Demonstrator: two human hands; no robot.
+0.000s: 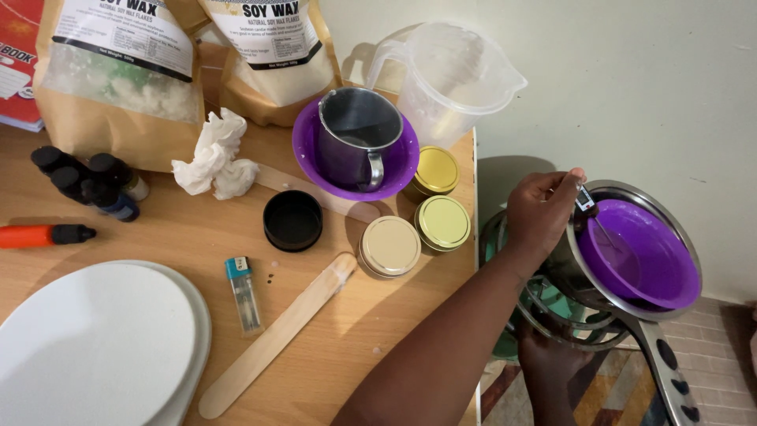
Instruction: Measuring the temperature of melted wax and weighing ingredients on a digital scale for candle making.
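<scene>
My left hand [540,214] reaches off the table's right edge and pinches a small probe thermometer [587,203]. Its tip dips into a purple bowl [643,260] that sits inside a steel pan [631,312] on a small burner stand [544,296]. My right hand [552,361] is lower down, at the base of the burner, partly hidden by it; whether it grips anything is unclear.
On the wooden table [331,347]: a steel mug [359,138] in a purple bowl [315,158], three lidded tins [390,246], a black lid [292,220], a lighter [244,293], a wooden stir stick [276,335], crumpled tissue [217,156], wax bags [118,71], dark bottles [87,185], a clear jug [457,75], a white plate [95,347].
</scene>
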